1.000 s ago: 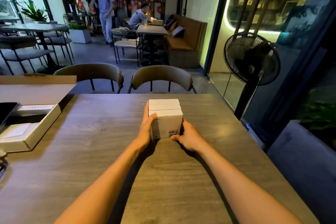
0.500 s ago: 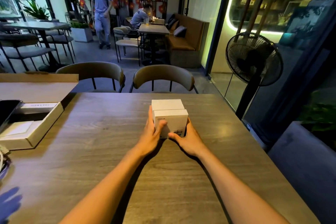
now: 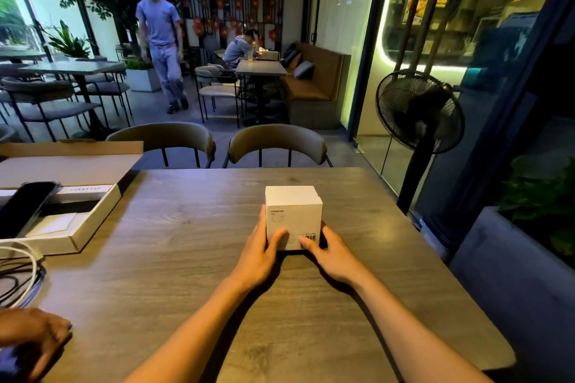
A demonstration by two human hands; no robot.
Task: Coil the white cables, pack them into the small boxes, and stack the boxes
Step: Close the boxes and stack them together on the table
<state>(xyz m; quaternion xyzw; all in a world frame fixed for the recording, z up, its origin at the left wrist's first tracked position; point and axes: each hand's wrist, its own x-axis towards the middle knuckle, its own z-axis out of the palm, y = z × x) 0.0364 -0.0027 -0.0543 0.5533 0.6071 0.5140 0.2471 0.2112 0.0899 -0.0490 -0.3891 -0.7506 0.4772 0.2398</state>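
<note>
White box stack [image 3: 293, 216] sits on the wooden table [image 3: 174, 258], right of centre toward the far edge. Looks like two small boxes, one on the other, but the seam is hard to make out. Front face has a small line of dark print at upper left, too small to read, and a barcode sticker at lower right.

Left hand [image 3: 259, 253] grips the stack's left side, thumb pressed on the front face, fingers along the side. Right hand [image 3: 331, 253] grips the right side, thumb on the front by the barcode, fingers round the far side.

Left part of the table: open flat carton [image 3: 74, 227] with white inserts and a strip of unreadable print; dark phone [image 3: 26, 207] lies across it. White cable [image 3: 26, 258] loops at the left edge over dark cables [image 3: 12, 286]. Another person's hand [image 3: 29, 342] rests at the bottom-left corner.

Beyond the table: two chairs [image 3: 277, 141], black pedestal fan [image 3: 418, 110] on the right, a person walking [image 3: 161, 50], another seated [image 3: 241, 47].
</note>
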